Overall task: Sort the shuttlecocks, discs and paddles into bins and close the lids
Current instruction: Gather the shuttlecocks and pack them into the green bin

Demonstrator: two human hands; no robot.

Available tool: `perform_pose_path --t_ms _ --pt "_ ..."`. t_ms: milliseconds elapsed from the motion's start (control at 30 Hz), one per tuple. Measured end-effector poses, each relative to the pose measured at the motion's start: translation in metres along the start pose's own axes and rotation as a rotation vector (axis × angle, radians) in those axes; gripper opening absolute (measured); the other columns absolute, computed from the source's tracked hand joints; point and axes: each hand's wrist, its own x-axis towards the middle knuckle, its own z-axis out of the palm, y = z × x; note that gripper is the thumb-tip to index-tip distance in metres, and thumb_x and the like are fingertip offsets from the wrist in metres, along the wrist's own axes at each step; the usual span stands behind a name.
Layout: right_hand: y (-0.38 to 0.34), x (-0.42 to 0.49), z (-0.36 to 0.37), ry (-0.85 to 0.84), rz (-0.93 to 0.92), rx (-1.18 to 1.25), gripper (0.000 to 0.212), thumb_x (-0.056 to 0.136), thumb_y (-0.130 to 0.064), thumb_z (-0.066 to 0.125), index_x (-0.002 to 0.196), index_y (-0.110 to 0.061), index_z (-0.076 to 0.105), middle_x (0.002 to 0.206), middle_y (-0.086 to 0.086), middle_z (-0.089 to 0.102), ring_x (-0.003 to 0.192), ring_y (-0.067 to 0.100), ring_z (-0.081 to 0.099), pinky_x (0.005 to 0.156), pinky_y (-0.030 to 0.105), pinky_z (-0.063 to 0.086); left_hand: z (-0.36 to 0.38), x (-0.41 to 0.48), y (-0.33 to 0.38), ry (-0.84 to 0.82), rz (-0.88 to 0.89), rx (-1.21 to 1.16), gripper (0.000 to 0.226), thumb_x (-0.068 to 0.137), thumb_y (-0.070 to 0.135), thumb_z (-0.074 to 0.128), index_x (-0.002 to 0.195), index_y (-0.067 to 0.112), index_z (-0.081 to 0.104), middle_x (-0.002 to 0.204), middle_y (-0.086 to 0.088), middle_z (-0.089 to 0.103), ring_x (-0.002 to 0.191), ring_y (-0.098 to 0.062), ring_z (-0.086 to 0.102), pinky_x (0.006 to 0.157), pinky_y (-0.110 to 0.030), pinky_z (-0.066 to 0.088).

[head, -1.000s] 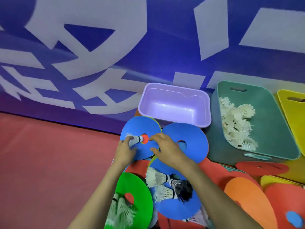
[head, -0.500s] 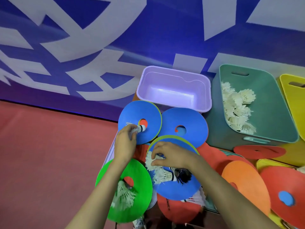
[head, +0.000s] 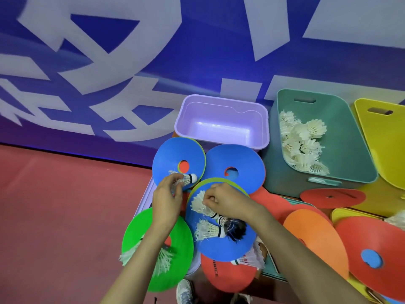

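Left hand (head: 167, 199): fingers curled round the feathers of the first shuttlecock (head: 187, 178), cork pointing right. A second ago its cork sat at the hole of the far disc (head: 173, 154); now it lies over that disc's near edge, drawn back a little. Grip unchanged.

Right hand (head: 228, 201): the main change. A second ago it lay up on the blue discs beside the left hand, holding nothing. It has since dropped to the near disc (head: 219, 246), and its fingertips now pinch the feather skirt of the second shuttlecock (head: 198, 204), which still touches the disc.

A third shuttlecock (head: 208, 230) lies just below, untouched, cork against a dark one.

Teal bin (head: 352, 137), well to the right, already holds a heap of shuttlecocks. Purple bin (head: 221, 102) holds nothing visible.

Judgement: one shuttlecock per hand, so a carry to the teal bin looks next. More lie across the green disc (head: 175, 270). Discs and lids not yet started; the task is early.
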Motion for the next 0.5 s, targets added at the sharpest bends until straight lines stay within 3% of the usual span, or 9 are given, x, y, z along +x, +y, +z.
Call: perform_pose_path --t_ms 67,133,267,400,500 --pt "0.0 -0.008 -0.008 0.012 -0.04 0.0 0.019 0.085 -0.017 0.05 0.088 -0.013 0.068 0.083 -0.002 0.057 0.073 0.011 0.049 0.069 0.026 0.045 -0.001 -0.001 0.003 0.013 -0.015 -0.024 0.016 0.09 0.007 0.055 0.098 0.016 0.065 0.1 0.003 0.067 0.088 -0.015 0.06 0.073 -0.026 0.044" --pt "-0.002 -0.016 -0.019 0.014 -0.077 0.022 0.025 0.082 -0.011 0.049 0.095 -0.015 0.07 0.081 -0.01 0.054 0.068 0.006 0.046 0.057 0.009 0.035 -0.002 -0.002 0.008 0.027 -0.026 -0.047 0.016 0.09 0.008 0.055 0.098 0.017 0.065 0.1 0.005 0.067 0.087 -0.014 0.06 0.071 -0.024 0.044" --pt "0.001 -0.025 -0.039 0.156 -0.146 0.102 0.015 0.083 -0.012 0.062 0.095 -0.017 0.07 0.078 -0.012 0.052 0.07 0.004 0.051 0.066 0.013 0.04 0.0 -0.001 0.027 0.094 0.022 -0.081 0.015 0.09 0.008 0.056 0.095 0.02 0.065 0.097 0.006 0.067 0.085 -0.011 0.061 0.069 -0.013 0.043" --pt "0.02 -0.04 -0.071 0.447 -0.142 0.201 0.008 0.083 -0.013 0.068 0.091 -0.01 0.069 0.084 0.003 0.059 0.072 0.008 0.055 0.071 0.014 0.042 0.012 0.008 0.067 0.149 0.09 -0.172 0.013 0.091 0.009 0.057 0.097 0.017 0.064 0.095 0.005 0.066 0.085 -0.013 0.061 0.075 -0.026 0.047" --pt "0.047 -0.059 -0.098 0.685 -0.099 0.248 0.006 0.083 -0.007 0.068 0.088 -0.01 0.068 0.083 0.001 0.057 0.072 -0.002 0.054 0.068 0.005 0.04 0.035 0.018 0.103 0.08 0.182 -0.217 0.014 0.093 0.011 0.054 0.103 0.015 0.063 0.096 0.005 0.064 0.085 -0.01 0.058 0.075 -0.022 0.045"
